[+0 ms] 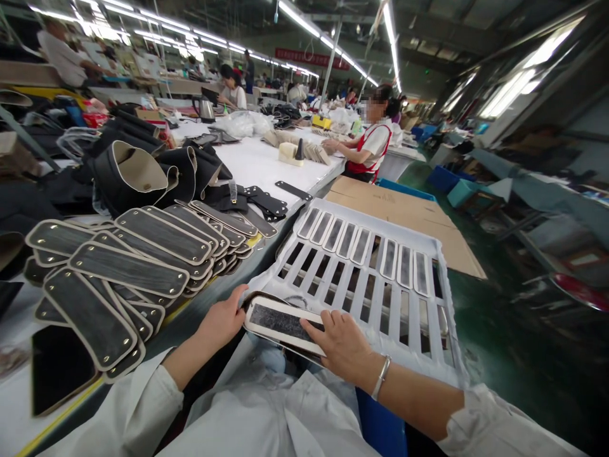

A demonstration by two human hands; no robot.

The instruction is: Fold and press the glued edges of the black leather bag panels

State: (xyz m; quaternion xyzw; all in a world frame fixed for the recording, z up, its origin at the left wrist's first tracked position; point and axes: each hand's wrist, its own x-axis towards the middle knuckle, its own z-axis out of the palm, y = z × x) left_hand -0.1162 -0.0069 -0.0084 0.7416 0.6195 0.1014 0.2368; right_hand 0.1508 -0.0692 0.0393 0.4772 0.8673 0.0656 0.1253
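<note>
A long dark panel with a pale border (278, 320) lies across the front of my body, with a black strap-like edge beneath it. My left hand (226, 314) grips its left end, fingers mostly hidden behind the edge. Spread over its right end is my right hand (340, 343), fingers resting on the top face and the right tip covered. Beyond it stands a white slatted rack (380, 301), with a row of similar panels (358, 244) along its far part. A pile of dark panels with metal studs (128, 270) covers the table on the left.
Black bag parts (137, 168) sit behind the pile, and a dark flat object (61, 368) lies at the near left. Cardboard (404, 219) extends beyond the rack. A person in a red apron (373, 149) works at the table's far end. A kettle (204, 109) stands farther back.
</note>
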